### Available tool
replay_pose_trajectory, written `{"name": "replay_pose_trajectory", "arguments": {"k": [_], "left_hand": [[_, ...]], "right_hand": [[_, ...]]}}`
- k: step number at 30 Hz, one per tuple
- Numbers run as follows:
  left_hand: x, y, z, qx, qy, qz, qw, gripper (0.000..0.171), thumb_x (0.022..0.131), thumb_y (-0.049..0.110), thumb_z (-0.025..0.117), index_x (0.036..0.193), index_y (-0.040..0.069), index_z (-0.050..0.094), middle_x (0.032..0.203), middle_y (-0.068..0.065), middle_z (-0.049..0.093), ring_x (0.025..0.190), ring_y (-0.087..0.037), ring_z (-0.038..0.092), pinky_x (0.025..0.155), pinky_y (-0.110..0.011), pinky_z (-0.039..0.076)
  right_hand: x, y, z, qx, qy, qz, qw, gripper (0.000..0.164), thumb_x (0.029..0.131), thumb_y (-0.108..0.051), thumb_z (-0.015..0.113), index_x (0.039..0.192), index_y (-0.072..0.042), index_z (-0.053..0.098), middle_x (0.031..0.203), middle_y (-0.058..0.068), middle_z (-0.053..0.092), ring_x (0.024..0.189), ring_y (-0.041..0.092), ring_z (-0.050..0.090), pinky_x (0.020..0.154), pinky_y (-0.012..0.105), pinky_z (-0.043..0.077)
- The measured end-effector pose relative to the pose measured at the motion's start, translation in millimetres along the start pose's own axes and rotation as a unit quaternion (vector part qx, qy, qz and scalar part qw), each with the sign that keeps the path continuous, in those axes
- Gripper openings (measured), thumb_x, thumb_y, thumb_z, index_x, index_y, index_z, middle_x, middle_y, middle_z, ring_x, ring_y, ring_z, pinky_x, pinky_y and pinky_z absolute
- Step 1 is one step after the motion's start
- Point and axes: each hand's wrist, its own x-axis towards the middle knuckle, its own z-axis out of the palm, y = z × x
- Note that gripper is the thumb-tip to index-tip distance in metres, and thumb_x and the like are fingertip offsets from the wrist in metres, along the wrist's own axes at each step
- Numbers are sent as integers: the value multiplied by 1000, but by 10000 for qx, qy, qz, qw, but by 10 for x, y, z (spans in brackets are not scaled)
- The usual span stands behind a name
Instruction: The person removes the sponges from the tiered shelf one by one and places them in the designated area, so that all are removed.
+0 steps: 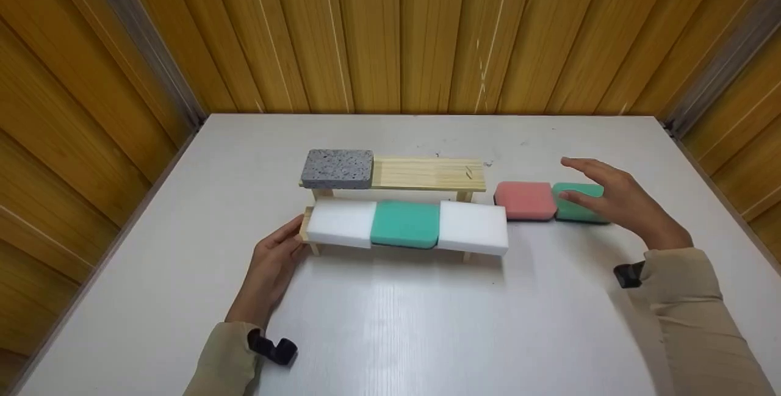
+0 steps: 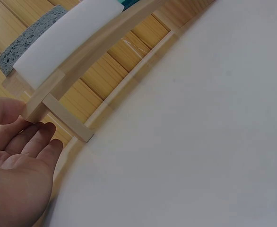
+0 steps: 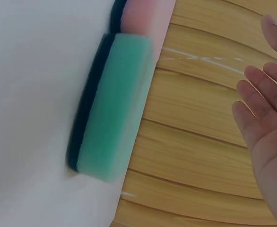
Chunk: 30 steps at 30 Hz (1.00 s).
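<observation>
My left hand (image 1: 273, 265) pinches the left end of the front wooden bench (image 1: 307, 225), thumb at the top and fingers curled beneath. In the left wrist view, a leg of the bench reaches the table near the fingertips. A left white sponge (image 1: 341, 222), a green sponge (image 1: 405, 224) and a right white sponge (image 1: 473, 226) lie in a row along its top. My right hand (image 1: 622, 201), fingers spread and holding nothing, is raised over another green sponge (image 3: 115, 104), whose dark scouring layer faces down. A pink sponge (image 1: 526, 201) lies against that green one on the table.
Behind the front bench stands a second wooden bench (image 1: 421, 173). On its left part rests a grey speckled block (image 1: 337, 168). The white table (image 1: 390, 335) ends at wood-patterned panels (image 1: 427, 36) at the back and sides.
</observation>
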Motion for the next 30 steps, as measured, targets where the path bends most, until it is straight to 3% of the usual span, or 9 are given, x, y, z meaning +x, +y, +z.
{"name": "replay_pose_trajectory", "arguments": {"k": [9, 17, 23, 30], "left_hand": [[-9, 8, -1, -70, -54, 24, 10000, 49, 96, -1, 49, 144, 0, 40, 152, -10, 38, 138, -21, 40, 108, -24, 42], [-10, -1, -7, -24, -92, 16, 10000, 48, 96, -1, 48, 144, 1, 40, 152, -10, 37, 138, -20, 40, 108, -24, 42], [-17, 5, -8, -137, -118, -23, 9998, 50, 96, -1, 49, 145, 1, 39, 152, -10, 37, 139, -21, 39, 108, -24, 42], [-21, 11, -6, -281, -128, -52, 9995, 51, 95, -1, 50, 145, 0, 38, 152, -11, 37, 139, -21, 38, 109, -24, 41]], "right_hand": [[141, -183, 60, 32, -81, -287, 9996, 58, 86, -16, 72, 138, -2, 50, 138, 21, 52, 126, 42, 49, 99, 59, 43], [298, -388, 107, 320, -280, -351, 9985, 60, 87, -27, 71, 139, -6, 49, 141, 18, 51, 132, 40, 44, 104, 62, 39], [387, -541, 149, 597, -279, -591, 9961, 59, 86, -25, 72, 139, -9, 51, 141, 15, 52, 132, 37, 45, 105, 61, 39], [485, -711, 190, 562, -311, -955, 9934, 57, 85, -18, 74, 137, -6, 52, 138, 14, 55, 128, 34, 49, 105, 55, 43]]}}
